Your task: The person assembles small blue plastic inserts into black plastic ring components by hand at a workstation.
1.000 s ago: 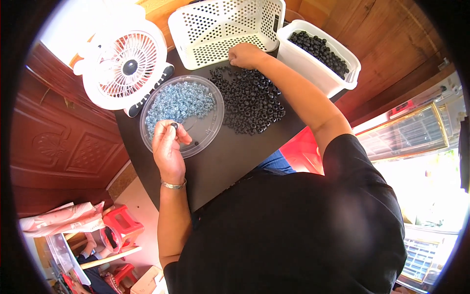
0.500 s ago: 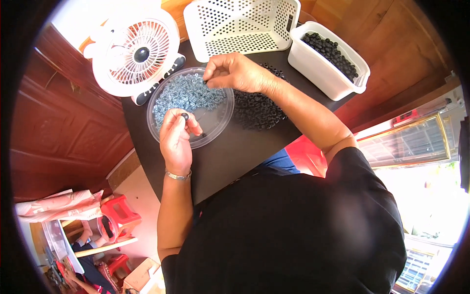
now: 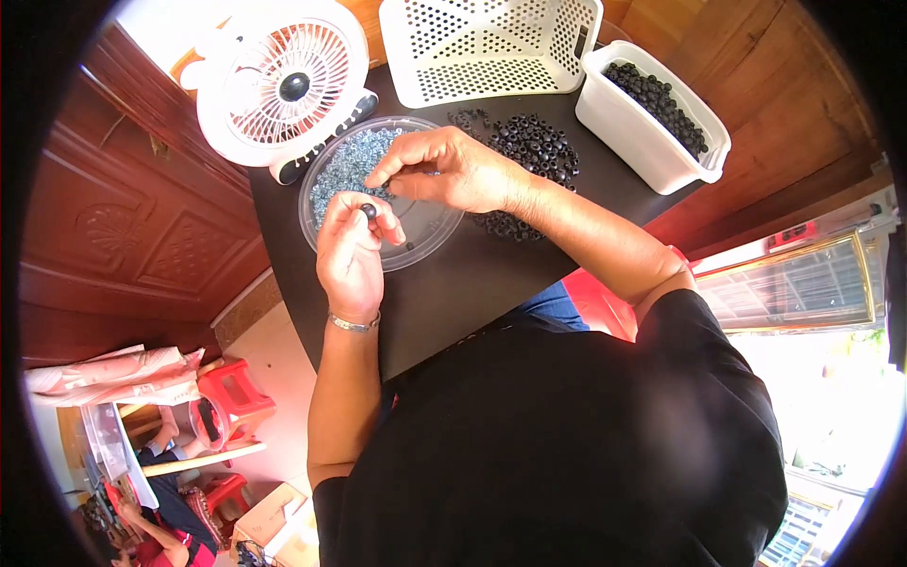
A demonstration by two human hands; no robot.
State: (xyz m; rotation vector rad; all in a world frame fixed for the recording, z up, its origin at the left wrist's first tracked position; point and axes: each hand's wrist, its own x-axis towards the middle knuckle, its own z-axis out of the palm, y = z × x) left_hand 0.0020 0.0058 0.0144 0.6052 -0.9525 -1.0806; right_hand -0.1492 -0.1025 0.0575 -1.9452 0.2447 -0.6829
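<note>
My left hand (image 3: 351,255) pinches a small black ring (image 3: 367,211), matt and rubbery-looking, though it is too small to be sure. The clear bowl (image 3: 416,244) under my fingers is glossy plastic, and the little pieces (image 3: 350,168) in it glint like bright metal. The loose black rings (image 3: 529,151) look dull and smooth. The table top (image 3: 453,293) is matt black. The perforated basket (image 3: 482,47), the tub (image 3: 642,142) and the fan (image 3: 283,80) are smooth white plastic. The wall panelling (image 3: 132,236) is varnished wood. My bracelet (image 3: 352,324) shines like metal.
</note>
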